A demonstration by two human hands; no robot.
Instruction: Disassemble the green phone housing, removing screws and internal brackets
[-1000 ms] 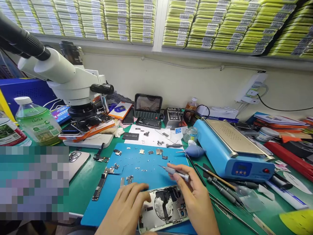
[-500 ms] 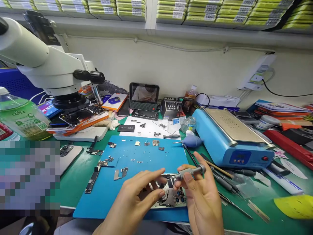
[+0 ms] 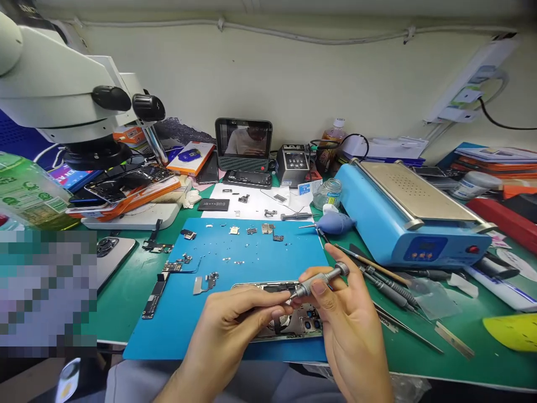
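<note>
My right hand (image 3: 344,324) grips a small grey metal screwdriver (image 3: 323,278), held level with its tip pointing left. The fingertips of my left hand (image 3: 229,324) pinch at that tip. Both hands hover just above an opened phone housing (image 3: 289,327) that lies on a blue work mat (image 3: 226,313). Several tiny screws, metal shields and flex parts (image 3: 251,230) are spread over the mat's far half. A loose logic board (image 3: 153,299) lies at the mat's left edge.
A white microscope (image 3: 62,95) looms at the left over an orange tray of phones (image 3: 126,193). To the right sits a blue heating plate machine (image 3: 411,224), with tweezers and spudgers (image 3: 386,285) in front. A small screen (image 3: 243,144) stands at the back.
The view has dropped lower, so the shelves of boxes left the frame. My right hand turned the screwdriver from pointing away to level, and my left hand rose off the housing to its tip.
</note>
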